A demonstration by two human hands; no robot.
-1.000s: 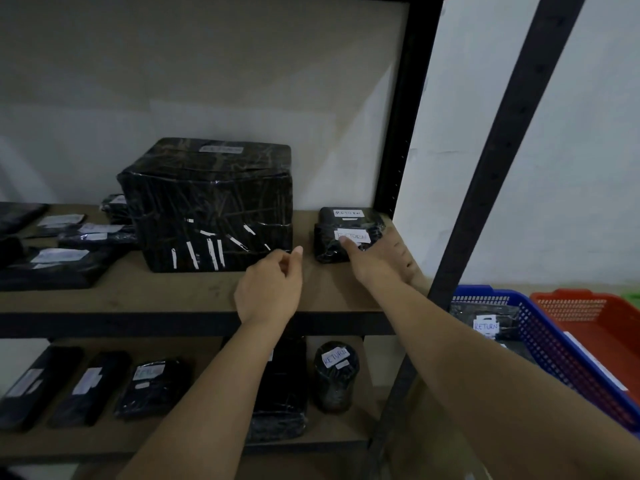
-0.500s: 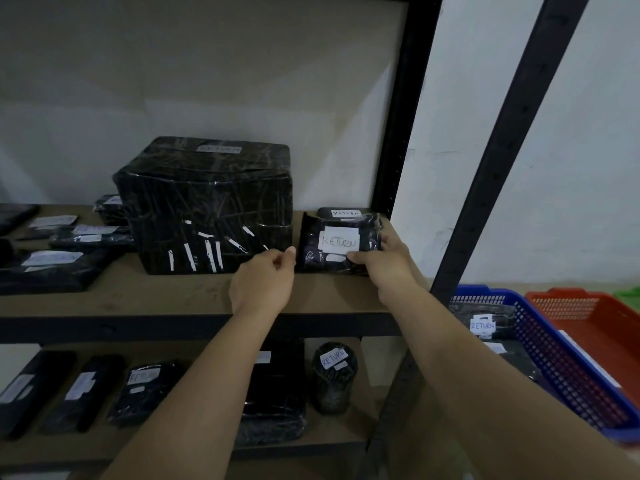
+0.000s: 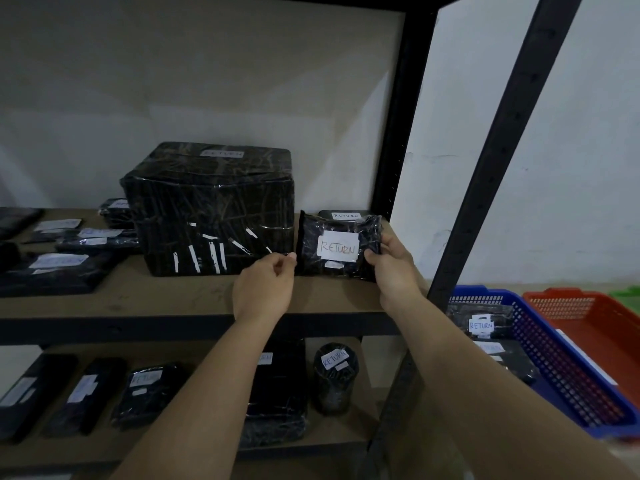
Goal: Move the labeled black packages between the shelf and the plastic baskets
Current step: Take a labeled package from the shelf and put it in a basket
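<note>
left hand (image 3: pixel 265 289): pinches package (image 3: pixel 337 249) left edge | right hand (image 3: pixel 394 268): grips right edge | package upright on shelf (image 3: pixel 173 299)

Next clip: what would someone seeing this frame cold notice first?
First, the small black package tilted up on the upper shelf board, its white RETURN label facing the camera, the right hand gripping its right edge and the left hand pinching at its left edge. Just left stands a big wrapped black box. At lower right, a blue basket already holds RETURN packages, beside a red basket.

Glossy plastic-wrapped package (image 3: pixel 337 249), matt wooden shelf (image 3: pixel 194 296)
</note>
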